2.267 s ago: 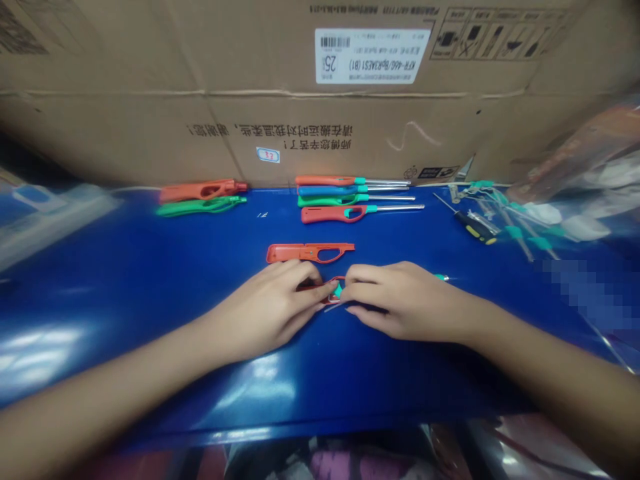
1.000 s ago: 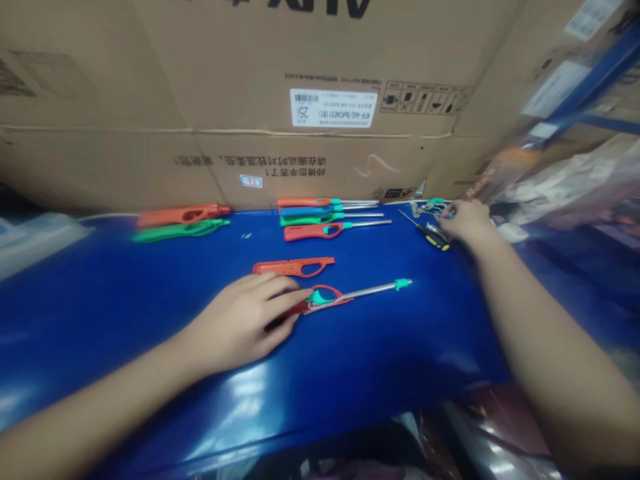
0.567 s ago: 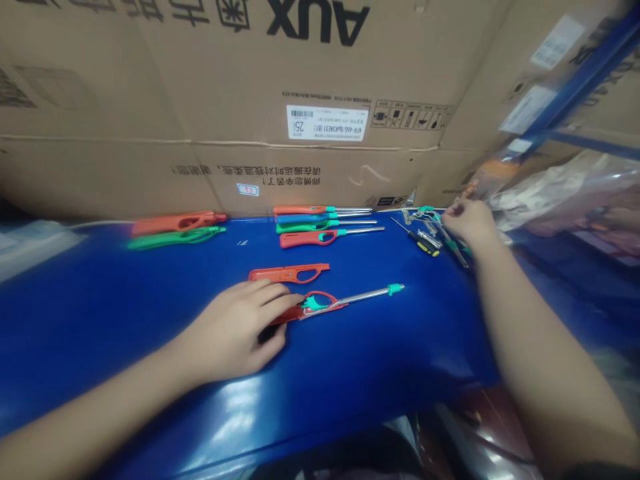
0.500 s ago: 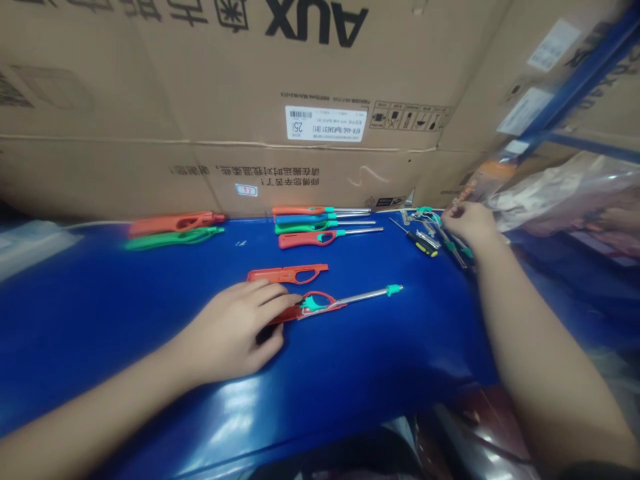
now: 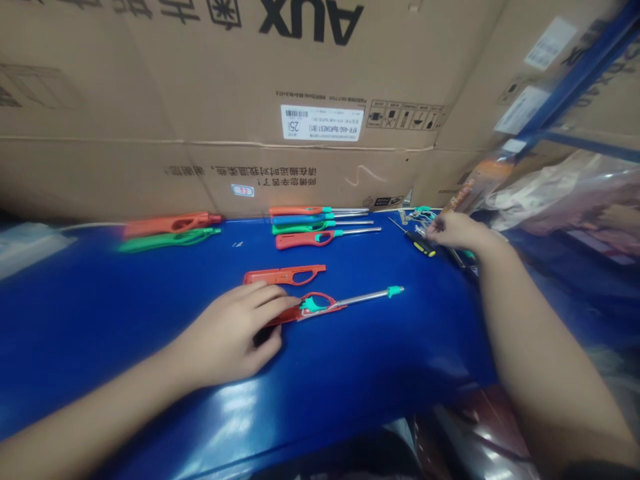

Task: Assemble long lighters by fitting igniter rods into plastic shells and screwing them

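Note:
My left hand is closed around the handle of a red long-necked lighter that lies opened up on the blue table. Its green trigger shows, and a green piece sits at the end of its metal tube. Just behind lies a loose red half-shell of a lighter handle. At the back right, my right hand reaches into a pile of small metal and green parts, fingertips pinched together. What they hold, if anything, is hidden. Beside those fingers lies a black and yellow screwdriver.
Several long lighters lie in a row near the back. Red and green handle casings lie at the left. A large cardboard box walls off the table's rear edge. An orange bottle and plastic bags stand at right.
My right hand has shifted slightly left and down within the parts pile, nearer the screwdriver. My left hand keeps its grip on the lighter.

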The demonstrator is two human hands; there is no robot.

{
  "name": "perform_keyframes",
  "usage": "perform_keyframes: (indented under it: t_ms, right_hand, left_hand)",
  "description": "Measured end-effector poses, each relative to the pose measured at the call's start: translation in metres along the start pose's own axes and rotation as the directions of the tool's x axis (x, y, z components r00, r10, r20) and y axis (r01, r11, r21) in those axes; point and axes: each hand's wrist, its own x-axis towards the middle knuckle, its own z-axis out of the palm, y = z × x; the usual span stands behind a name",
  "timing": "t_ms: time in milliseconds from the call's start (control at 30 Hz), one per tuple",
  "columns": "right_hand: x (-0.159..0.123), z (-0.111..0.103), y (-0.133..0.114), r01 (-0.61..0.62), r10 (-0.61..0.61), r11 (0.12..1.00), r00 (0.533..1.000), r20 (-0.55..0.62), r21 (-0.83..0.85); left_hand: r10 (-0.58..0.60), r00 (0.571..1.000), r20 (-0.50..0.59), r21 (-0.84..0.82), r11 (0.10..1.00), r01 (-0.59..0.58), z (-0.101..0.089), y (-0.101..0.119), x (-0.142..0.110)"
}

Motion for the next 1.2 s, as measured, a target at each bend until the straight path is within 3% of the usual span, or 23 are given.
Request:
perform_keyframes:
  t_ms: [133,200,267,333,433,533,600,767,900,1000,1067,1200]
  right_hand:
    - [-0.013,-0.005,-0.031,0.06,-0.058,0.994,0.998,-0.031,0.093]
    - [-0.029,0.0,-0.063,0.18,-0.156,0.939,0.982,-0.105,0.293]
    - [-0.054,0.01,-0.102,0.35,-0.303,0.713,0.935,-0.183,0.608]
    - [-0.084,0.022,-0.136,0.347,-0.434,0.501,0.893,-0.116,0.793]
    - [-0.126,0.039,-0.168,0.284,-0.584,0.363,0.811,-0.02,0.888]
    - [-0.149,0.051,-0.176,0.448,-0.621,0.199,0.746,-0.242,0.872]
    - [-0.154,0.056,-0.175,0.494,-0.617,0.149,0.723,-0.31,0.857]
    - [-0.151,0.052,-0.172,0.56,-0.654,0.115,0.664,-0.362,0.82]
    - [-0.152,0.048,-0.174,0.649,-0.712,0.127,0.586,-0.387,0.75]
    - [-0.152,0.047,-0.174,0.674,-0.738,0.145,0.562,-0.375,0.725]
    - [-0.151,0.045,-0.173,0.691,-0.75,0.191,0.561,-0.35,0.697]
    - [-0.144,0.039,-0.166,0.725,-0.788,0.415,0.588,-0.181,0.55]
  left_hand:
    - [-0.031,1.0,0.003,-0.099,0.995,0.031,0.002,0.004,0.001]
    - [-0.068,0.998,-0.018,-0.143,0.988,0.064,0.006,0.006,0.001]
    - [-0.131,0.989,-0.067,-0.192,0.974,0.116,0.01,0.009,0.002]
    - [-0.19,0.974,-0.127,-0.269,0.951,0.15,0.013,0.013,0.002]
    - [-0.211,0.955,-0.21,-0.416,0.903,0.109,0.017,0.02,0.005]
    - [-0.217,0.944,-0.25,-0.533,0.845,0.053,0.018,0.025,0.007]
    - [-0.235,0.939,-0.25,-0.589,0.807,0.045,0.019,0.025,0.008]
    - [-0.247,0.938,-0.242,-0.646,0.762,0.034,0.022,0.023,0.009]
    - [-0.198,0.931,-0.305,-0.62,0.783,-0.037,0.021,0.023,0.009]
    - [-0.19,0.923,-0.333,-0.591,0.805,-0.047,0.018,0.024,0.009]
    - [-0.207,0.914,-0.348,-0.571,0.82,-0.032,0.018,0.023,0.008]
    - [-0.293,0.889,-0.353,-0.526,0.848,0.07,0.019,0.019,0.007]
